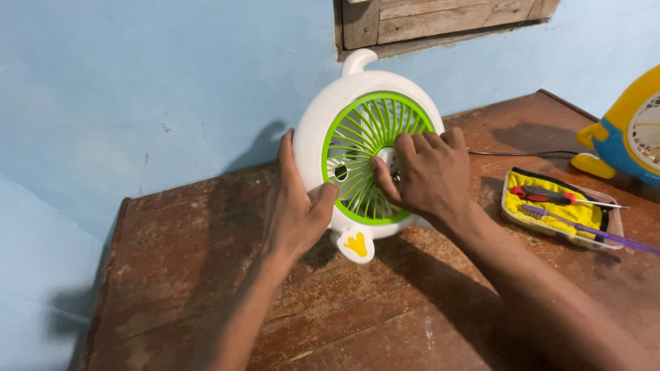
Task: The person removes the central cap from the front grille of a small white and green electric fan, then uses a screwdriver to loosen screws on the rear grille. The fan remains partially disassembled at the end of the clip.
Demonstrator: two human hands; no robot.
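While your left hand (pixel 297 213) cups the white fan (pixel 368 148) at 9 o'clock, upright mid-tabletop (pixel 206 288), your right hand's fingertips (pixel 377 165) pinch its green grille (pixel 357 130) hub: grille work apparently underway, next needing a steady brace.

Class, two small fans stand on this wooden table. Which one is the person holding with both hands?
The white fan with the green grille, at the table's back edge. The left hand and right hand grip it; the yellow-and-blue fan at the far right stands untouched.
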